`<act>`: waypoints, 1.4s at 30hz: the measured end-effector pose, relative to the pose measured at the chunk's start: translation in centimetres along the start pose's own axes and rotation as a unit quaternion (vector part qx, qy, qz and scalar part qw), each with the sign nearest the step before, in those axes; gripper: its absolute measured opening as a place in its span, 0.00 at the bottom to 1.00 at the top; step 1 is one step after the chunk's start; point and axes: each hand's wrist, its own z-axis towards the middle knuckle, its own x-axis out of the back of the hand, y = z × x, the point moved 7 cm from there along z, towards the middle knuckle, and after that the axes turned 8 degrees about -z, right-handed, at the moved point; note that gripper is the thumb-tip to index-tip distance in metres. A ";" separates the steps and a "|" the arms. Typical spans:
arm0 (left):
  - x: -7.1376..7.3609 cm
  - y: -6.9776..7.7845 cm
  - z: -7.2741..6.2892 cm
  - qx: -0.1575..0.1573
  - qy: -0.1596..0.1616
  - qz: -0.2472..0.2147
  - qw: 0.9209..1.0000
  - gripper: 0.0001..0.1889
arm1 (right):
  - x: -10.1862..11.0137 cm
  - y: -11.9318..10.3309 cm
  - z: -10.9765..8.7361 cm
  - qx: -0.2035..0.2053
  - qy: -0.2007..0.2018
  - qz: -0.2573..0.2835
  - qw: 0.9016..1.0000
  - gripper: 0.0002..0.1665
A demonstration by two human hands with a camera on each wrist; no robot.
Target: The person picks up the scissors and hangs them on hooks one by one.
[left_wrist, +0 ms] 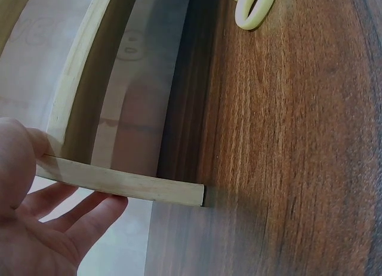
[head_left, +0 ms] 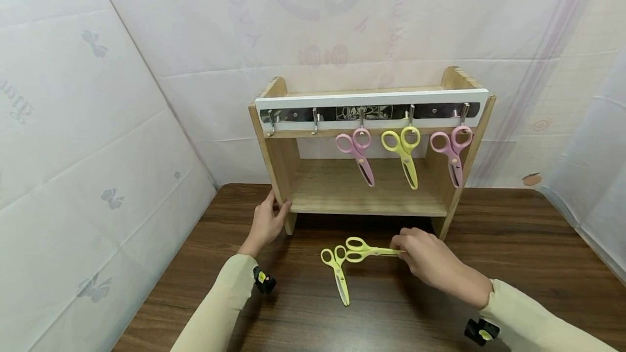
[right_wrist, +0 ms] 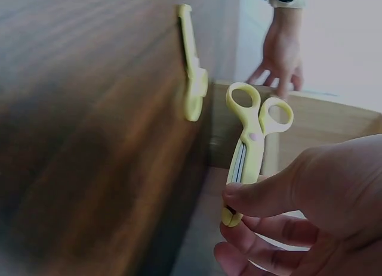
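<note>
My right hand (head_left: 430, 259) pinches a pair of yellow scissors (right_wrist: 253, 133) by the blade end, thumb on one side and fingers on the other. Their handle loops point left in the head view. A second yellow pair of scissors (head_left: 340, 276) lies on the table, blades toward me. My left hand (head_left: 266, 221) grips the lower left side panel (left_wrist: 131, 183) of a wooden shelf (head_left: 369, 208), with the thumb on the front and the fingers behind. From hooks along the shelf's top hang pink scissors (head_left: 359, 154), yellow scissors (head_left: 406, 154) and more pink scissors (head_left: 454, 154).
The hook rail (head_left: 303, 115) runs across the shelf's front; its two left hooks (head_left: 315, 121) hold nothing. The shelf stands at the back of a dark brown wooden table (head_left: 513, 249). Pale patterned cloth (head_left: 195, 31) hangs behind and on both sides.
</note>
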 end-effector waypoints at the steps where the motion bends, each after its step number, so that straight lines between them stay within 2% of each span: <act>1: 0.0 0.0 0.0 0.000 0.000 0.000 1.000 0.27 | 0.5 -0.1 0.2 0.001 0.007 -0.006 1.000 0.16; 10: 0.1 0.1 -0.1 -0.002 0.004 -0.004 1.000 0.26 | 3.8 -0.6 2.3 -0.001 0.044 -0.001 0.999 0.14; 16: 0.1 0.1 -0.1 0.000 0.004 -0.006 1.000 0.25 | 5.4 -1.3 3.7 0.020 0.095 0.011 0.995 0.13; 23: 0.1 0.3 -0.2 -0.025 0.007 0.006 1.000 0.24 | 7.0 -2.2 5.1 0.031 0.152 0.036 0.987 0.13; 34: 0.2 0.1 0.0 -0.023 0.014 0.010 1.000 0.24 | 9.0 -3.0 7.3 0.034 0.208 0.108 0.972 0.11; 42: 0.2 0.1 0.0 -0.031 0.017 0.009 0.999 0.24 | 9.7 -3.0 8.3 0.016 0.239 0.145 0.960 0.11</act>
